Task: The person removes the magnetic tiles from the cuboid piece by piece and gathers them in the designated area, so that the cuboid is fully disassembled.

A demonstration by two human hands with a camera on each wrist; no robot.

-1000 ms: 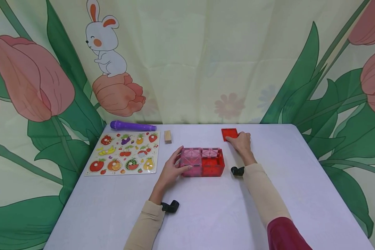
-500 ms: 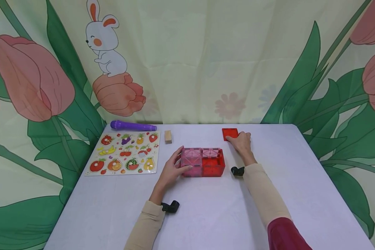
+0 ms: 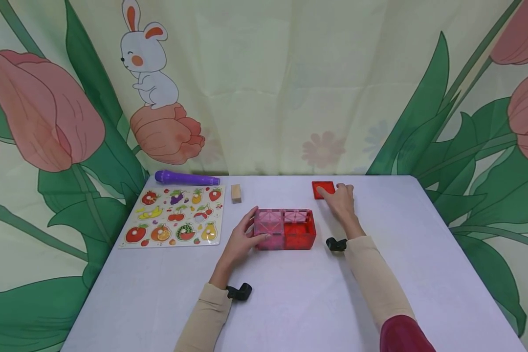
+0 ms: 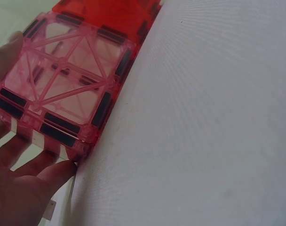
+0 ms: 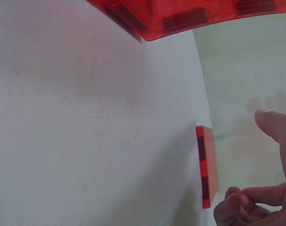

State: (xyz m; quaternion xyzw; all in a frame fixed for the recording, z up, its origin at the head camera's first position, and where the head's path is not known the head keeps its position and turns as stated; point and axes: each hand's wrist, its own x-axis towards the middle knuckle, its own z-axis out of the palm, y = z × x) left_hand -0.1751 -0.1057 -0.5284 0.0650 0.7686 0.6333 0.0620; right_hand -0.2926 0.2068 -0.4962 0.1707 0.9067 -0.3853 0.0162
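Thumb of the right hand just shifted: half a second ago it sat at the near edge of the red tile, now it's up over the tile's face. Right wrist view shows that thumb stretched out and the fingers loosely curled, nothing gripped, though I can't tell if a fingertip grazes the tile. So my read is the tile's loose for the moment, lying flat at about 1 o'clock from the box (person at 6) and not joined to it. Left hand hasn't budged, thumb and fingers wrapped round the box's 9 o'clock end, steadying it I'd guess.

Box is see-through plastic: pink half at 9 with criss-cross ribs and dark bars along the edges (magnets maybe?), shiny red half at 3, top looks uncovered, pink panel along its 12 o'clock side. Tile's thin, square, same glossy red.

Further out: plain wooden block at 11, smooth purple microphone at 10, flat fruit board at 9. All on matte white cloth, tulip-print curtain at 12.
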